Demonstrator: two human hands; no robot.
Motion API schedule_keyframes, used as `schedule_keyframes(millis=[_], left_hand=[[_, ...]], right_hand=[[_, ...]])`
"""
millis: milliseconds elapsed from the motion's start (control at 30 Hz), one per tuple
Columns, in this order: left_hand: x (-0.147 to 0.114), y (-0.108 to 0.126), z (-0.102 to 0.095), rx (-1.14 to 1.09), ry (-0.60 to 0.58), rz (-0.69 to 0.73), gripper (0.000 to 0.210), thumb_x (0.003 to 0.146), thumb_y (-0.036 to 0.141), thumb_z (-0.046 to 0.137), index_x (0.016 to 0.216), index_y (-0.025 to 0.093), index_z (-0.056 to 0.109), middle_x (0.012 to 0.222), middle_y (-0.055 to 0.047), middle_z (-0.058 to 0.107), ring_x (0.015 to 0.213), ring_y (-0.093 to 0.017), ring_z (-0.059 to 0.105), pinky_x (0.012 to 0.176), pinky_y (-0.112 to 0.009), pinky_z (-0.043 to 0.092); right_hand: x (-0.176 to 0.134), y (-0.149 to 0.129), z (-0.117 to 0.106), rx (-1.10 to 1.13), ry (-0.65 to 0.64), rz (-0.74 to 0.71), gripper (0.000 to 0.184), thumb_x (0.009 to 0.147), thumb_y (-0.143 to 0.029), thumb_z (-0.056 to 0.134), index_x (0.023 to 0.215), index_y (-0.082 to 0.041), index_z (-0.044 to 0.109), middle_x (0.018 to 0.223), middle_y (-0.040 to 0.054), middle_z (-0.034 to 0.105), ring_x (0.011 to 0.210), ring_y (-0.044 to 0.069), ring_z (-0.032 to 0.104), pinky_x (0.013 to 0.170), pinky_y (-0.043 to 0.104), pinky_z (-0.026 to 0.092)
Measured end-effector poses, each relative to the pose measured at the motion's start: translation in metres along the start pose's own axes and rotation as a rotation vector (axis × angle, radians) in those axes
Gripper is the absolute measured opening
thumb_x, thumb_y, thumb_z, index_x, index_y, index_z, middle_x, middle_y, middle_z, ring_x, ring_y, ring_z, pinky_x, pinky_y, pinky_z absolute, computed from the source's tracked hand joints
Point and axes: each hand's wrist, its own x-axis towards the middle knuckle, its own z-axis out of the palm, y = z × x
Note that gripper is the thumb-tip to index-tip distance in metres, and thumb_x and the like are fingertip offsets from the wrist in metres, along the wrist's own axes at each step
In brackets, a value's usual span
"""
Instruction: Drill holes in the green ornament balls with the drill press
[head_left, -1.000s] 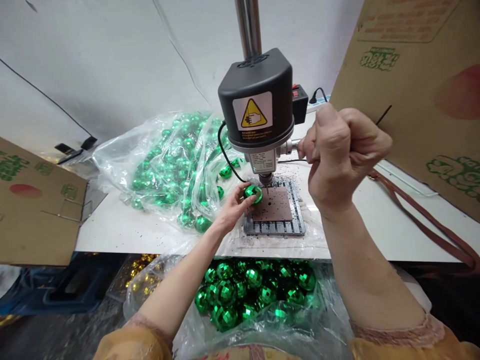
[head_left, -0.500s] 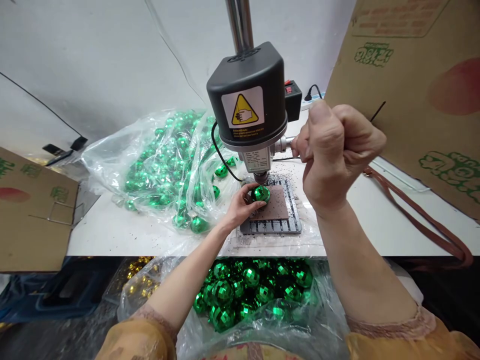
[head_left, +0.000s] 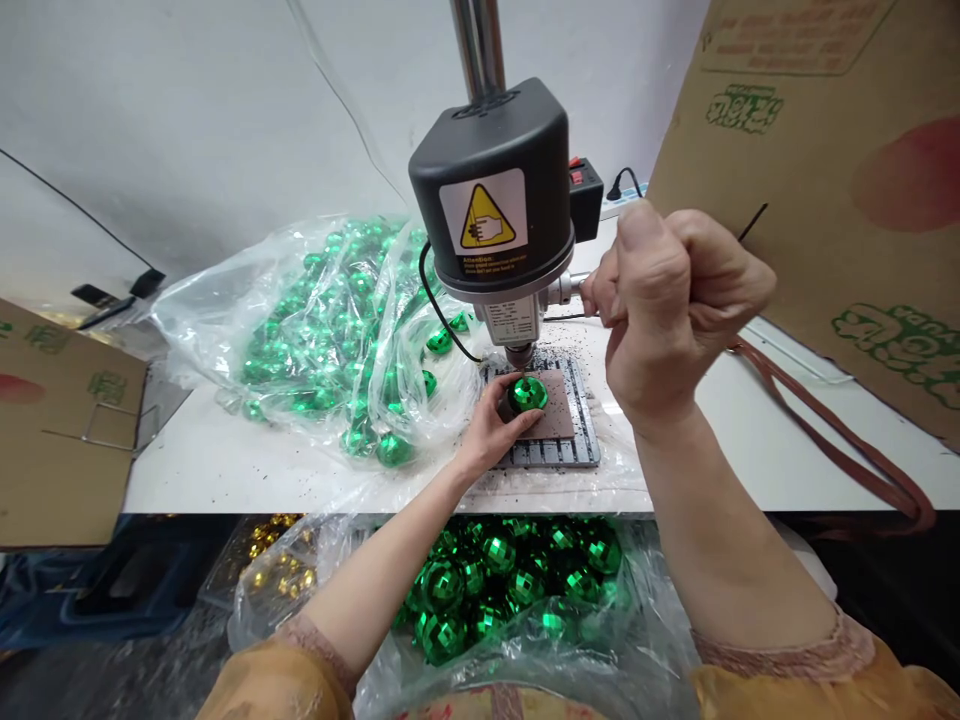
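Observation:
My left hand (head_left: pixel 495 425) grips a shiny green mirror-faceted ball (head_left: pixel 531 394) between thumb and fingers. The ball is over a brown board (head_left: pixel 559 410) on the slotted metal base (head_left: pixel 585 440) of a small drill press (head_left: pixel 491 190). Just above the ball is the drill's chuck (head_left: pixel 519 354); whether the bit touches the ball I cannot tell. My right hand (head_left: pixel 667 300) is closed in a fist at the right of the drill head, around the feed lever (head_left: pixel 576 284), most of which the fingers hide.
A clear plastic bag of green balls (head_left: pixel 322 330) lies left on the white table (head_left: pixel 202 470). More green balls (head_left: pixel 499 590) fill a bag below the table's front edge. Cardboard boxes (head_left: pixel 67 430) flank both sides, and a brown strap (head_left: pixel 832 450) lies at right. Dark shavings litter the base.
My left hand and the ball have moved slightly right and toward me, and the ball looks turned, with a dark spot on top. The right hand stays on the lever.

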Motion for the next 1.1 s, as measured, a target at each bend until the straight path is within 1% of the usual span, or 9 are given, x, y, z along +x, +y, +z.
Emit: schedule_keyframes(millis=[100, 233, 467, 567, 633, 700, 867, 1000, 1100], left_hand=[[0.0, -0.001, 0.0, 0.015, -0.02, 0.016, 0.062, 0.078, 0.045, 0.081, 0.129, 0.021, 0.055, 0.123, -0.011, 0.064, 0.115, -0.027, 0.06, 0.105, -0.044, 0.046], [0.0, -0.002, -0.001, 0.045, -0.018, 0.047, 0.061, 0.08, 0.045, 0.08, 0.128, 0.02, 0.054, 0.123, -0.011, 0.062, 0.115, -0.027, 0.06, 0.104, -0.043, 0.046], [0.0, -0.001, -0.001, 0.089, -0.014, 0.078, 0.058, 0.081, 0.044, 0.079, 0.128, 0.02, 0.055, 0.127, -0.012, 0.062, 0.118, -0.028, 0.058, 0.106, -0.044, 0.044], [-0.001, 0.0, -0.001, 0.069, -0.005, 0.076, 0.058, 0.08, 0.042, 0.08, 0.128, 0.02, 0.056, 0.127, -0.012, 0.062, 0.118, -0.028, 0.058, 0.107, -0.044, 0.043], [-0.001, 0.001, -0.001, 0.041, 0.002, 0.066, 0.058, 0.078, 0.041, 0.081, 0.127, 0.021, 0.058, 0.126, -0.011, 0.063, 0.118, -0.029, 0.059, 0.107, -0.044, 0.043], [-0.001, 0.001, 0.0, 0.015, 0.005, 0.058, 0.058, 0.078, 0.041, 0.082, 0.126, 0.021, 0.058, 0.125, -0.01, 0.063, 0.118, -0.028, 0.059, 0.107, -0.043, 0.043], [-0.001, 0.001, 0.0, 0.012, 0.002, 0.065, 0.057, 0.078, 0.04, 0.081, 0.126, 0.021, 0.058, 0.125, -0.01, 0.063, 0.119, -0.028, 0.059, 0.107, -0.043, 0.043], [-0.002, 0.001, 0.0, 0.026, -0.004, 0.077, 0.056, 0.08, 0.04, 0.08, 0.128, 0.022, 0.057, 0.127, -0.011, 0.062, 0.12, -0.028, 0.058, 0.108, -0.044, 0.043], [-0.002, 0.001, 0.001, 0.013, 0.014, 0.07, 0.056, 0.079, 0.041, 0.081, 0.126, 0.022, 0.058, 0.127, -0.011, 0.062, 0.121, -0.029, 0.058, 0.109, -0.044, 0.042]], right_hand=[[0.0, 0.0, 0.001, 0.017, 0.006, -0.019, 0.052, 0.09, -0.043, 0.058, 0.056, -0.021, 0.026, 0.051, -0.0034, 0.027, 0.047, 0.008, 0.03, 0.05, 0.031, 0.029], [-0.004, 0.002, 0.002, -0.009, 0.015, -0.063, 0.052, 0.092, -0.041, 0.056, 0.057, -0.021, 0.023, 0.05, -0.0034, 0.024, 0.046, 0.007, 0.027, 0.048, 0.031, 0.027], [-0.01, 0.005, 0.004, 0.09, 0.073, -0.125, 0.054, 0.091, -0.032, 0.057, 0.053, -0.018, 0.022, 0.049, -0.0041, 0.023, 0.045, 0.004, 0.026, 0.047, 0.028, 0.024], [-0.013, 0.005, 0.003, 0.135, 0.073, -0.148, 0.053, 0.089, -0.025, 0.058, 0.051, -0.016, 0.022, 0.049, -0.0052, 0.02, 0.043, 0.003, 0.025, 0.047, 0.028, 0.023], [-0.015, 0.005, 0.002, 0.136, 0.071, -0.152, 0.051, 0.089, -0.023, 0.057, 0.051, -0.016, 0.022, 0.049, -0.0057, 0.02, 0.043, 0.003, 0.024, 0.047, 0.028, 0.023], [-0.017, 0.006, 0.001, 0.131, 0.075, -0.158, 0.051, 0.088, -0.022, 0.057, 0.051, -0.017, 0.022, 0.049, -0.0058, 0.02, 0.043, 0.003, 0.024, 0.047, 0.029, 0.024], [-0.023, 0.012, -0.001, 0.149, 0.087, -0.205, 0.053, 0.086, -0.022, 0.058, 0.052, -0.016, 0.017, 0.048, -0.0055, 0.019, 0.043, 0.003, 0.02, 0.046, 0.029, 0.019], [-0.026, 0.016, -0.002, 0.138, 0.107, -0.239, 0.053, 0.085, -0.021, 0.058, 0.054, -0.017, 0.015, 0.048, -0.0052, 0.019, 0.042, 0.003, 0.021, 0.045, 0.028, 0.022], [-0.027, 0.016, -0.005, 0.121, 0.071, -0.267, 0.053, 0.085, -0.021, 0.058, 0.055, -0.017, 0.014, 0.048, -0.005, 0.021, 0.041, 0.004, 0.023, 0.044, 0.028, 0.026]])
